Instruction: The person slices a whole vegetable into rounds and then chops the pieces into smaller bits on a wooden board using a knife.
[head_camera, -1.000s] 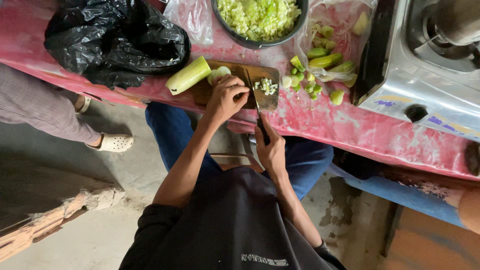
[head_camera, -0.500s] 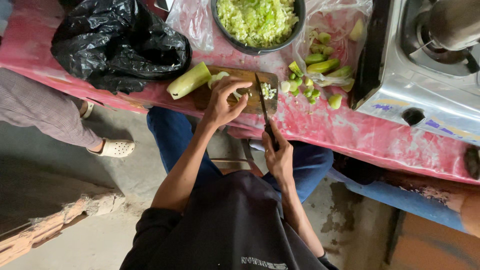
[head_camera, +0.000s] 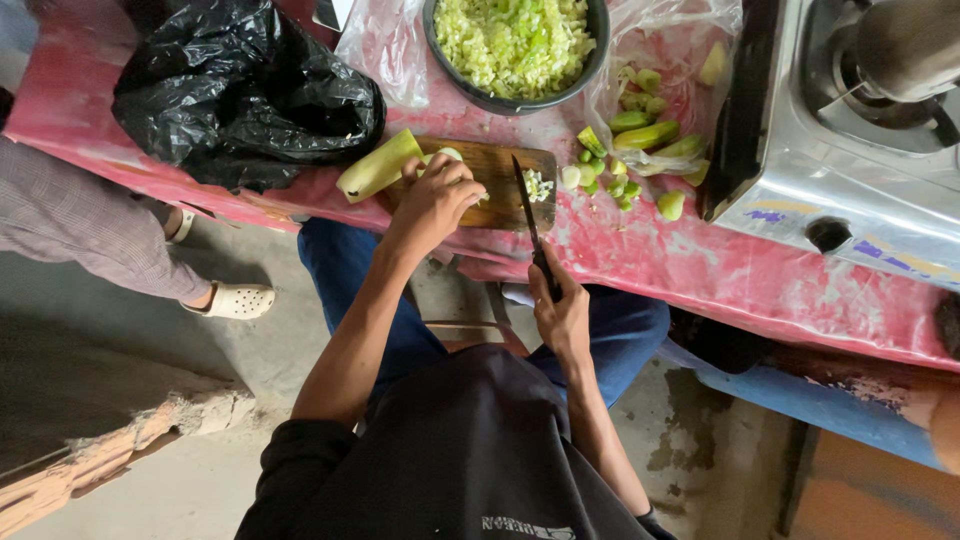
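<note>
While I watch the head view, my left hand (head_camera: 432, 200) presses down on a pale green gourd (head_camera: 378, 165), fingers curled over its cut end on the board (head_camera: 495, 185). Gourd lies tilted, thick end sticking off the board's left edge onto the table (head_camera: 700, 265). My right hand (head_camera: 562, 315) sits off the table's near edge, fingers wrapped tight around the handle of a knife (head_camera: 528, 215). Blade points away from me, tip on the board just beside a small heap of chopped bits (head_camera: 538, 185) near the board's right edge.

Board sits close to the table's near edge, roughly mid-table. Behind it, touching or nearly so, a dark bowl (head_camera: 590, 40) full of chopped green veg. Right of the board, loose green trimmings (head_camera: 640, 150) lie partly on a clear plastic bag (head_camera: 680, 50). Black plastic bag (head_camera: 240, 90) is bunched up at the table's left end, just beside the gourd. Metal stove (head_camera: 850, 170) takes the right end, a pot (head_camera: 905, 45) on its burner.

Another person's leg and a white sandal (head_camera: 235, 300) are on the floor, left of the table.
</note>
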